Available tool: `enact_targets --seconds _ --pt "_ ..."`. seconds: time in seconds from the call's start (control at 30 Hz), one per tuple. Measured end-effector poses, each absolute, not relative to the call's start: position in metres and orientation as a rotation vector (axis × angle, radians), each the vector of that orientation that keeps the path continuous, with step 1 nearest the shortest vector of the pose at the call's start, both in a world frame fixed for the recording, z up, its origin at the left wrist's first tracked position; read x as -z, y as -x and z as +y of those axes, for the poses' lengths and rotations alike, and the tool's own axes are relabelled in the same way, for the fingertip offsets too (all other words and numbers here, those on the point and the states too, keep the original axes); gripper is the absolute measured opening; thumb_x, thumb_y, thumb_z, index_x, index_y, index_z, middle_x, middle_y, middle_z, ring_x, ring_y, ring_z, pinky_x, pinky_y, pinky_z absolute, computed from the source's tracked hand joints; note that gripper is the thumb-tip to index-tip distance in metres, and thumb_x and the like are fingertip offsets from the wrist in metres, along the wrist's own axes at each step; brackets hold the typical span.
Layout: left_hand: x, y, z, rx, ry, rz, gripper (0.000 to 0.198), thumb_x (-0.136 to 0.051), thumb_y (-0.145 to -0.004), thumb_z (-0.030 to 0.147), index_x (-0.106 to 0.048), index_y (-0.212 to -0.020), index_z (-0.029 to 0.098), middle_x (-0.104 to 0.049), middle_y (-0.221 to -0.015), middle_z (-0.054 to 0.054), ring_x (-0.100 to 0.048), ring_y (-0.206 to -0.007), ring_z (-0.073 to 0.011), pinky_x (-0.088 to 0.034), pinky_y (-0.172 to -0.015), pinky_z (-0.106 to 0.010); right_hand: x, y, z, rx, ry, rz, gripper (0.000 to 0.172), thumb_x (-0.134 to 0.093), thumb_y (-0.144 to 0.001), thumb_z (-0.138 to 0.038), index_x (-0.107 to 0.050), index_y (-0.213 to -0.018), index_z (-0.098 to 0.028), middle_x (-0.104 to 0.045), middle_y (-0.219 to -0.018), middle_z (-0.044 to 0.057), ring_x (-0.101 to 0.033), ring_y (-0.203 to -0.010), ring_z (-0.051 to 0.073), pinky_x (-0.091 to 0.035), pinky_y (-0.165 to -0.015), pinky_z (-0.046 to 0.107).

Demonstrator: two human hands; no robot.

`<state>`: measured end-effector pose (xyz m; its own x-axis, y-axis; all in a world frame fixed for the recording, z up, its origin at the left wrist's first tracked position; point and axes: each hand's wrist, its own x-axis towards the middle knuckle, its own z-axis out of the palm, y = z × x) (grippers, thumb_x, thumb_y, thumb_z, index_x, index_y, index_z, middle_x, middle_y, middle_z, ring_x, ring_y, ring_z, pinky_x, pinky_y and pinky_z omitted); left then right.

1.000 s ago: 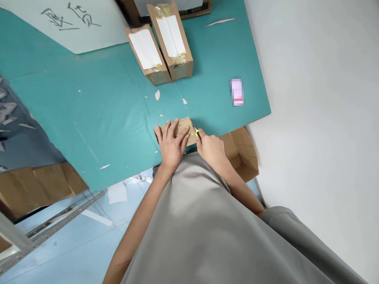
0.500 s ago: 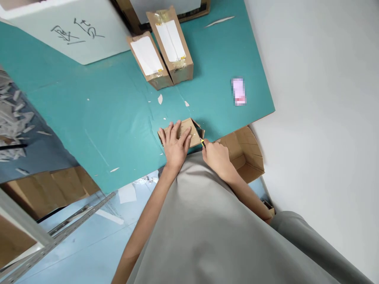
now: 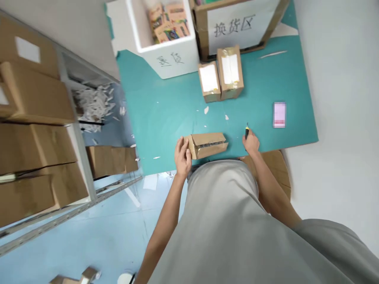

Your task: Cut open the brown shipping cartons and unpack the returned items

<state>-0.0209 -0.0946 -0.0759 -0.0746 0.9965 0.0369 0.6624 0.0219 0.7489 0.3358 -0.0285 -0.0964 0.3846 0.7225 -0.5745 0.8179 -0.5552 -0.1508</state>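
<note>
A small brown cardboard box [image 3: 209, 142] lies near the front edge of the green table, its long top seam slit and a dark gap showing along it. My left hand [image 3: 182, 157] grips the box's left end, fingers on the far side and thumb on the near side. What the box contains is hidden. To the right, apart from the box, my right hand [image 3: 251, 142] is closed around a black and yellow utility knife [image 3: 246, 132], its tip pointing away from me.
Two taped cartons with white labels, a smaller [image 3: 209, 81] and a larger [image 3: 231, 75], stand farther back. Behind them are a white foam bin [image 3: 177, 61] and a large labelled box [image 3: 237, 29]. A blurred pink phone-shaped item [image 3: 279, 115] lies right. Shelved cartons [image 3: 38, 94] stand left.
My right hand has drawn the knife away from the box to the right. My left hand has gone from pressing on the box's top to its left end, and the box has turned. The view has shifted.
</note>
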Motion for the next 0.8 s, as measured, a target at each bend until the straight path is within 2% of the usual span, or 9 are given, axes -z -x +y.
enact_targets --seconds 0.1,0.17,0.23,0.3,0.4,0.5,0.63,0.73,0.8 --pt "0.078 0.04 -0.105 -0.881 -1.44 1.955 0.062 -0.04 -0.114 0.058 -0.073 -0.152 0.02 -0.062 -0.159 -0.021 -0.061 -0.151 -0.0314 -0.047 -0.129 -0.051 0.112 -0.33 -0.025 0.832 -2.486 1.505 0.065 -0.054 -0.111 -0.025 -0.046 -0.17 -0.001 -0.063 -0.157 0.036 -0.067 -0.141 0.04 -0.053 -0.113 0.046" --pt "0.081 0.052 -0.11 -0.894 -1.252 2.028 0.06 -0.048 -0.11 0.06 -0.077 -0.142 0.018 -0.069 -0.14 -0.02 -0.069 -0.135 -0.0319 -0.054 -0.12 -0.05 0.11 -0.315 -0.026 0.9 -2.48 1.642 0.059 -0.055 -0.11 -0.025 -0.055 -0.164 -0.002 -0.065 -0.155 0.034 -0.066 -0.143 0.039 -0.052 -0.116 0.046" --pt "0.083 0.061 -0.115 -0.924 -1.065 2.045 0.057 -0.055 -0.105 0.061 -0.076 -0.135 0.017 -0.072 -0.129 -0.018 -0.071 -0.123 -0.0319 -0.058 -0.111 -0.048 0.105 -0.292 -0.028 1.289 -2.383 1.689 0.046 -0.054 -0.113 -0.03 -0.068 -0.151 -0.007 -0.077 -0.14 0.028 -0.075 -0.129 0.033 -0.057 -0.112 0.042" --pt "0.085 0.066 -0.117 -0.98 -0.921 2.011 0.052 -0.058 -0.103 0.062 -0.072 -0.13 0.019 -0.074 -0.13 -0.017 -0.072 -0.122 -0.0312 -0.059 -0.11 -0.047 0.1 -0.267 -0.031 1.817 -2.193 1.607 0.042 -0.051 -0.116 -0.035 -0.074 -0.141 -0.011 -0.083 -0.126 0.021 -0.082 -0.112 0.026 -0.063 -0.104 0.038" --pt "0.085 0.066 -0.116 -1.039 -0.782 1.871 0.042 -0.059 -0.103 0.061 -0.066 -0.121 0.023 -0.072 -0.141 -0.015 -0.068 -0.135 -0.0285 -0.055 -0.116 -0.045 0.091 -0.245 -0.033 2.131 -2.083 1.581 0.042 -0.052 -0.115 -0.037 -0.074 -0.143 -0.014 -0.084 -0.131 0.017 -0.083 -0.107 0.023 -0.067 -0.1 0.039" --pt "0.086 0.054 -0.11 -1.017 -0.619 1.659 0.034 -0.063 -0.096 0.058 -0.062 -0.103 0.025 -0.066 -0.157 -0.013 -0.062 -0.148 -0.0294 -0.054 -0.119 -0.047 0.077 -0.251 -0.03 1.877 -2.17 1.791 0.048 -0.061 -0.11 -0.035 -0.069 -0.154 -0.018 -0.081 -0.142 0.016 -0.084 -0.108 0.025 -0.066 -0.103 0.041" --pt "0.09 0.022 -0.1 -0.932 -0.553 1.469 0.037 -0.076 -0.083 0.057 -0.058 -0.083 0.024 -0.058 -0.169 -0.014 -0.049 -0.163 -0.038 -0.053 -0.12 -0.054 0.051 -0.276 -0.021 1.332 -2.156 2.075 0.069 -0.068 -0.106 -0.032 -0.054 -0.172 -0.019 -0.065 -0.166 0.018 -0.082 -0.108 0.027 -0.061 -0.112 0.044" --pt "0.092 0.004 -0.097 -0.903 -0.626 1.435 0.042 -0.089 -0.076 0.053 -0.062 -0.089 0.024 -0.057 -0.17 -0.017 -0.044 -0.166 -0.0399 -0.048 -0.125 -0.054 0.035 -0.287 -0.011 1.044 -2.029 2.183 0.057 -0.055 -0.114 -0.036 -0.059 -0.168 -0.02 -0.055 -0.176 0.017 -0.078 -0.121 0.03 -0.059 -0.109 0.044" --pt "0.091 0.002 -0.096 -0.895 -0.654 1.403 0.049 -0.094 -0.073 0.052 -0.064 -0.099 0.024 -0.058 -0.17 -0.017 -0.049 -0.163 -0.0402 -0.045 -0.129 -0.054 0.03 -0.29 0.001 0.956 -1.976 2.231 0.05 -0.046 -0.119 -0.04 -0.065 -0.161 -0.022 -0.061 -0.17 0.015 -0.074 -0.128 0.031 -0.058 -0.104 0.04"
